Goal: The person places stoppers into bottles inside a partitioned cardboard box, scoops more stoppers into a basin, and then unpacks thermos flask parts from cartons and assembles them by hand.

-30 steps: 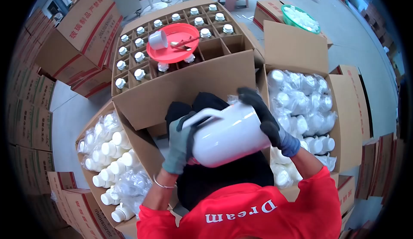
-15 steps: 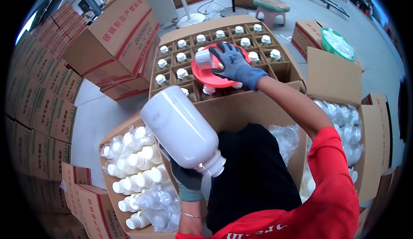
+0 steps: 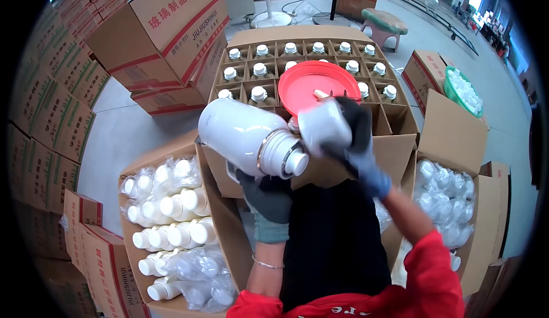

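A glossy white thermos flask (image 3: 243, 136) lies tilted in front of me, its stoppered neck pointing right and down. My left hand (image 3: 266, 198), in a dark grey glove, is wrapped round its underside near the handle. In my gloved right hand (image 3: 359, 132), blurred by motion, is a white cup-shaped lid (image 3: 325, 128), close beside the flask's neck. Just beyond the lid, a round red plastic tray (image 3: 303, 80) rests on the divided carton (image 3: 394, 124). A small pale piece (image 3: 322, 94) lies in the tray. White-capped bottles (image 3: 259, 94) stand in the carton's compartments.
At left, an open carton holds rows of white flasks (image 3: 178, 235), some in plastic bags. Another at right holds bagged white items (image 3: 449, 198). Printed cartons (image 3: 166, 32) are stacked behind on the left. A green basket (image 3: 463, 92) and a stool (image 3: 384, 23) stand farther right.
My right hand has come from the red tray toward me with the lid, now beside the flask's neck. The flask lies more level, neck raised. The view has shifted slightly.
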Demonstrator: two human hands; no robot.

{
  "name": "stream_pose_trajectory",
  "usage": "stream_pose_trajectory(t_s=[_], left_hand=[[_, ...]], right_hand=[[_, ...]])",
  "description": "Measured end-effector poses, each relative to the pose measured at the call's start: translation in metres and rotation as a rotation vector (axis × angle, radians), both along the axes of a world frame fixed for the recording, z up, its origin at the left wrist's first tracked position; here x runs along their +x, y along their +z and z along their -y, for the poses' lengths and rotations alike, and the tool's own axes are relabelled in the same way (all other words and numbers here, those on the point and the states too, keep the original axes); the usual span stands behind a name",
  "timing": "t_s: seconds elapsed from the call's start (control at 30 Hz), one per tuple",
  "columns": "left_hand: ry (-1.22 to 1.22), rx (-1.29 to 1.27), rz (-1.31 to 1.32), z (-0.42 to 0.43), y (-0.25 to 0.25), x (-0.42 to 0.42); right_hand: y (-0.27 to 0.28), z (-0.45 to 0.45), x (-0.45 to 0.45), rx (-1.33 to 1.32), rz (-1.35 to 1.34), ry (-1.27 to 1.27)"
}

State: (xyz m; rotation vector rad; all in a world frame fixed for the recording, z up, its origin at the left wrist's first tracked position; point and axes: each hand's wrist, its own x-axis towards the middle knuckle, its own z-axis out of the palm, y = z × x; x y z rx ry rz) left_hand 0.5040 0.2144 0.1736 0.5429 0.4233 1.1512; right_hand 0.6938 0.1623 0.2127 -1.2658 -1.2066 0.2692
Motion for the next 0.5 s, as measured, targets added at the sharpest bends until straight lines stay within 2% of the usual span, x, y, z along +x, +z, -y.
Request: stream_pose_trajectory(t_s=[0.03, 0.07, 0.13, 0.17, 0.23, 0.27, 0.3, 0.37, 0.4, 0.47, 0.5], left_hand=[[0.035, 0.058, -0.052, 0.006, 0.001, 0.007], [-0.022, -0.132, 0.040, 0.015, 0.010, 0.010], [-0.072, -0.105, 0.014, 0.039, 0.027, 0.018], [-0.099, -0.086, 0.000, 0.048, 0.035, 0.022], [-0.019, 0.260, -0.291, 0.062, 0.039, 0.021], [0.065, 0.463, -0.498, 0.064, 0.034, 0.020], [0.151, 0.664, -0.707, 0.066, 0.027, 0.017], [0.253, 0.810, -0.872, 0.066, -0.001, 0.007], [0.307, 0.883, -0.953, 0.063, -0.013, 0.000], [0.261, 0.911, -1.016, 0.058, -0.027, -0.023], [0.207, 0.892, -1.038, 0.053, -0.033, -0.039]], right_hand=[[-0.002, 0.024, -0.013, -0.018, 0.267, -0.099], [-0.010, 0.037, -0.031, 0.025, 0.122, -0.031], [-0.022, 0.046, -0.048, 0.159, 0.319, -0.064], [-0.025, 0.051, -0.049, 0.196, 0.309, -0.094], [-0.021, 0.062, -0.053, 0.272, 0.291, -0.148], [-0.015, 0.072, -0.055, 0.193, 0.286, -0.178], [-0.016, 0.079, -0.058, 0.093, -0.085, -0.094], [-0.020, 0.090, -0.061, -0.109, -0.816, 0.091], [-0.015, 0.089, -0.064, 0.004, -1.265, 0.405], [-0.016, 0.093, -0.075, 0.161, -0.726, 0.468], [-0.025, 0.098, -0.078, 0.120, -0.419, 0.427]])
